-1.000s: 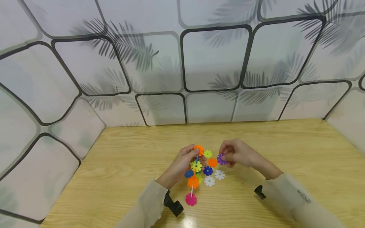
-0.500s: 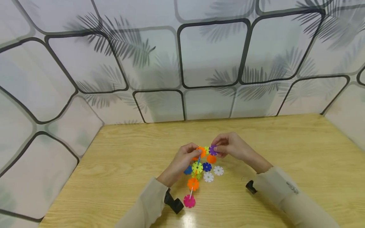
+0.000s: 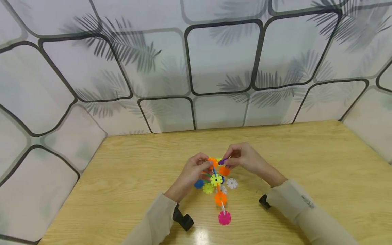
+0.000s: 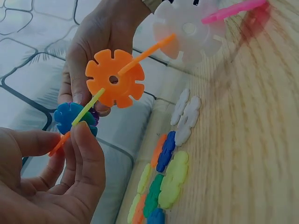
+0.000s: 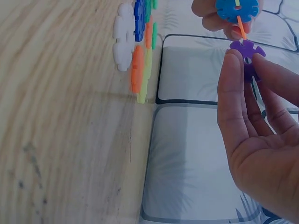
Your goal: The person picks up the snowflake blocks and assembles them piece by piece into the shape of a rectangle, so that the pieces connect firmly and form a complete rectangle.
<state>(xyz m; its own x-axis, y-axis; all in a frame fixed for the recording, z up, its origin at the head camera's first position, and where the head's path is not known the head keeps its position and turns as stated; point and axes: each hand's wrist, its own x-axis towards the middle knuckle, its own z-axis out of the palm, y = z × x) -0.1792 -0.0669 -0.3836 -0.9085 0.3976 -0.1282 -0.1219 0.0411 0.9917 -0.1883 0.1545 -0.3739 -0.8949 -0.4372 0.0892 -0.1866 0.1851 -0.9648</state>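
Note:
In the head view my left hand [image 3: 191, 173] pinches an orange slotted flower disc [image 3: 213, 162], the upper end of a chain of interlocked plastic discs. Down the chain come a blue disc [image 4: 69, 116], a yellow disc [image 3: 216, 180], another orange disc [image 3: 220, 198], a white one seen edge-on and a pink disc [image 3: 225, 218] at the lower end. My right hand [image 3: 245, 160] pinches a purple disc [image 5: 247, 60] between thumb and fingers. The right wrist view has the purple disc's rim against the held orange disc's edge; whether their slots interlock I cannot tell.
Several loose discs lie on the wooden table [image 3: 137, 197] beneath and beside the chain, among them an orange disc [image 3: 224, 170], a white disc [image 3: 231, 183], a yellow-green disc [image 3: 208, 188] and a blue disc [image 3: 199, 184]. A patterned cloth wall [image 3: 226, 68] rises behind the table.
My right hand has carried the purple disc leftward to the left hand's orange disc and turned it edge-on. The chain's lower end has swung to the right.

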